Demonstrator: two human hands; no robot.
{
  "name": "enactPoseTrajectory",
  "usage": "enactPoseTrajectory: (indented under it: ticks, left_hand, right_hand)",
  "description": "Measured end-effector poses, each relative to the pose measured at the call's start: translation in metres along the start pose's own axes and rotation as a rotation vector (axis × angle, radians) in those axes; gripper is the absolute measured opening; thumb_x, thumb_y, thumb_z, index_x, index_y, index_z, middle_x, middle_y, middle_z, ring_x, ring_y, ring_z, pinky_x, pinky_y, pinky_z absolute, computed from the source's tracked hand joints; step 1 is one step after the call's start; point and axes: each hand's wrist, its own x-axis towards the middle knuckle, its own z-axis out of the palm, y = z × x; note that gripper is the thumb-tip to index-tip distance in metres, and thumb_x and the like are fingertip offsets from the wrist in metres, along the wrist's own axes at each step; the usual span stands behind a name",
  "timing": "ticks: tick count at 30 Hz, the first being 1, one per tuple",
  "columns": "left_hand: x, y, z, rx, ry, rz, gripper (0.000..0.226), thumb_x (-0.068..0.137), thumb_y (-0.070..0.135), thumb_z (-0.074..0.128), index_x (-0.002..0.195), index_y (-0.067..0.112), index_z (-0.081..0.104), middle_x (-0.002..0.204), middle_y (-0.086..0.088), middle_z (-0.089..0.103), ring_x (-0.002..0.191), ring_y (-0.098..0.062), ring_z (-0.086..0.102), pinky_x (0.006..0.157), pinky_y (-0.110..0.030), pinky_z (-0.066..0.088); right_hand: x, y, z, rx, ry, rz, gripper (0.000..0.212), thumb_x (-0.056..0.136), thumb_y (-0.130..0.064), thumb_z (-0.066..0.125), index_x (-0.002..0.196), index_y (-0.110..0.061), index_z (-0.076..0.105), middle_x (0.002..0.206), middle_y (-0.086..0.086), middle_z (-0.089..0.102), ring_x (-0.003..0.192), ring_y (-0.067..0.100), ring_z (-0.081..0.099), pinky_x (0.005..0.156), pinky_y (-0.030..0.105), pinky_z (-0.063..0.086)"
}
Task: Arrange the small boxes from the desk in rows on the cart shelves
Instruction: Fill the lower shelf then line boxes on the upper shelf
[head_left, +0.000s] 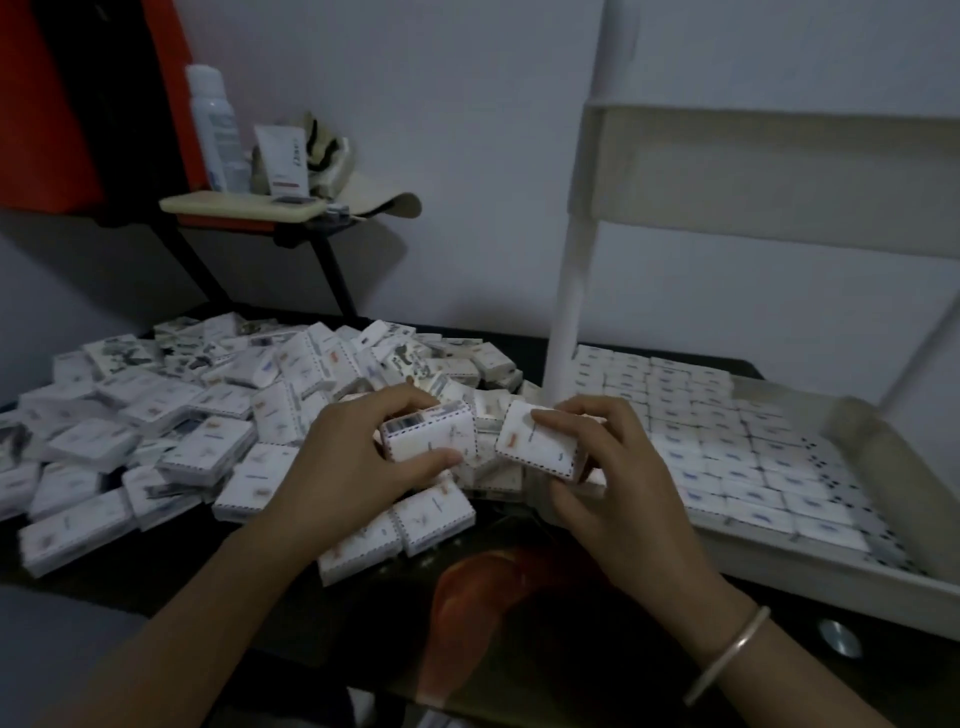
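Left hand (358, 457) gripping one small box (428, 434), right hand (613, 467) gripping another (537, 447)

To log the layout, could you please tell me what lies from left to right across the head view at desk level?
The loose pile of boxes → left hand → the box it grips → the second box → the right hand gripping it → rows of boxes → right wall of the cart shelf.
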Motion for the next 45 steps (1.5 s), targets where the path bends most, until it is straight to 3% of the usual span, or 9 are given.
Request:
enactPoseTrajectory:
  ticks: [10,14,20,22,27,30,34,39,45]
  left_hand:
    - [0.013,0.048,0.068,-0.046,-0.147,0.104,0.046,0.062,0.069,0.068,0.100,0.045,0.069,0.093,0.020,0.066,0.089,0.001,0.061,0.072,-0.024,0.051]
    - [0.023,0.072,0.104,-0.126,-0.134,0.010,0.052,0.066,0.056,0.080,0.111,0.047,0.056,0.097,0.023,0.062,0.091,0.006,0.059,0.075,-0.017,0.050]
    - [0.053,0.097,0.162,-0.152,-0.048,-0.022,0.015,0.081,0.044,0.071,0.088,0.035,0.062,0.094,0.024,0.064,0.088,0.002,0.059,0.069,-0.022,0.052]
    - [0.062,0.098,0.172,-0.135,-0.069,-0.047,0.012,0.084,0.043,0.069,0.091,0.034,0.067,0.093,0.021,0.065,0.084,0.004,0.058,0.067,-0.010,0.047]
    - [0.066,0.098,0.178,-0.095,-0.198,-0.013,0.039,0.088,0.046,0.061,0.122,0.027,0.066,0.101,0.016,0.064,0.082,0.004,0.055,0.072,-0.005,0.040]
    - [0.068,0.092,0.176,-0.131,-0.396,-0.033,0.064,0.088,0.031,0.067,0.146,0.025,0.041,0.134,0.014,0.049,0.104,-0.001,0.052,0.092,-0.015,0.043]
    - [0.069,0.086,0.180,-0.070,-0.487,-0.007,0.088,0.085,0.005,0.063,0.154,0.028,0.013,0.142,0.012,0.034,0.114,-0.008,0.045,0.090,-0.007,0.038]
    - [0.074,0.078,0.194,-0.047,-0.249,0.175,0.055,0.087,0.014,0.067,0.135,0.033,0.049,0.124,0.015,0.056,0.099,0.008,0.052,0.080,-0.007,0.041]
    - [0.087,0.086,0.199,-0.057,-0.104,0.278,0.020,0.085,0.032,0.070,0.104,0.032,0.061,0.101,0.017,0.060,0.088,0.003,0.057,0.068,-0.014,0.049]
  right_hand:
    - [-0.027,0.041,-0.076,0.059,0.209,0.299,0.038,0.093,-0.057,0.046,0.101,-0.026,0.066,0.086,-0.015,0.065,0.076,-0.001,0.062,0.057,0.019,0.049]
    - [-0.023,0.069,-0.103,0.332,0.285,0.536,0.023,0.095,-0.038,0.048,0.100,-0.021,0.064,0.082,0.001,0.069,0.054,0.013,0.066,0.045,0.022,0.047]
    - [-0.013,0.108,-0.133,0.625,0.373,0.762,0.039,0.094,-0.031,0.057,0.129,-0.017,0.049,0.101,0.005,0.066,0.073,0.029,0.073,0.063,0.033,0.061]
    - [-0.010,0.124,-0.141,0.645,0.364,0.799,0.044,0.092,-0.029,0.062,0.132,-0.019,0.047,0.105,0.006,0.065,0.077,0.029,0.074,0.074,0.038,0.059]
    - [0.003,0.154,-0.149,0.428,0.276,0.757,0.034,0.096,-0.031,0.056,0.129,-0.035,0.050,0.106,-0.002,0.063,0.086,0.017,0.069,0.075,0.036,0.059]
    - [0.018,0.173,-0.149,0.263,0.283,0.735,0.026,0.095,-0.031,0.055,0.120,-0.034,0.049,0.098,0.000,0.063,0.082,0.015,0.062,0.062,0.025,0.051]
    - [0.034,0.198,-0.143,0.247,0.387,0.712,0.029,0.091,-0.024,0.064,0.113,-0.020,0.045,0.088,0.001,0.065,0.076,0.014,0.063,0.060,0.027,0.052]
    - [0.041,0.230,-0.129,-0.083,0.227,0.616,0.036,0.092,-0.024,0.061,0.121,-0.025,0.039,0.084,-0.003,0.065,0.075,0.019,0.067,0.065,0.044,0.059]
    - [0.032,0.246,-0.119,0.037,0.024,0.649,0.025,0.092,-0.016,0.063,0.110,-0.028,0.051,0.091,-0.011,0.059,0.081,0.003,0.060,0.062,0.014,0.048]
